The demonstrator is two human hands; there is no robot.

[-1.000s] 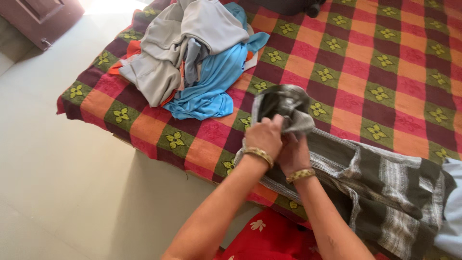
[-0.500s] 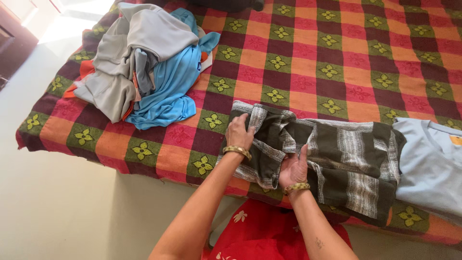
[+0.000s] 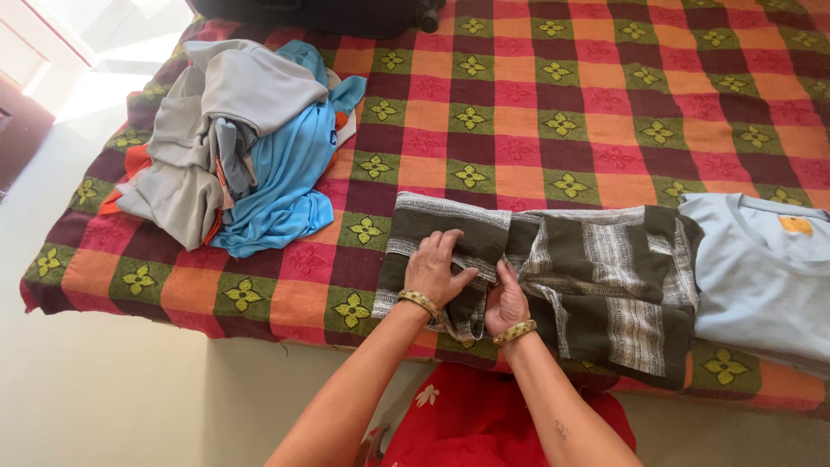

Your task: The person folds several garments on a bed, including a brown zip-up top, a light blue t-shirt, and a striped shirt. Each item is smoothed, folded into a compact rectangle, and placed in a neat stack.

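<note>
Head view: your left hand (image 3: pixel 435 270) lies flat, palm down and fingers spread, on the left end of the dark striped garment (image 3: pixel 553 268), pressing the cloth rather than gripping it. Your right hand (image 3: pixel 505 301) sits just beside it, fingers laid loosely on the same cloth by a bunched fold; you're not clasping anything there that I can see. Both wrists carry a gold bangle (image 3: pixel 420 300). That striped garment is spread across the near edge of the checked bedspread (image 3: pixel 536 112), a grid of orange, maroon and green squares with yellow flowers. Its left part is folded over on itself, its right part lies flatter. Touching its right end is a pale blue shirt (image 3: pixel 761 277), lying flat. Well apart, at the far left of the bed, a heap of clothes (image 3: pixel 233 138) sits crumpled, grey fabric on top of a bright blue piece with a bit of orange peeking out. At the far edge, a dark bag (image 3: pixel 320 13) is partly in view. Nearest to you, below your arms, red cloth (image 3: pixel 484 415) with a pale flower print shows.
</note>
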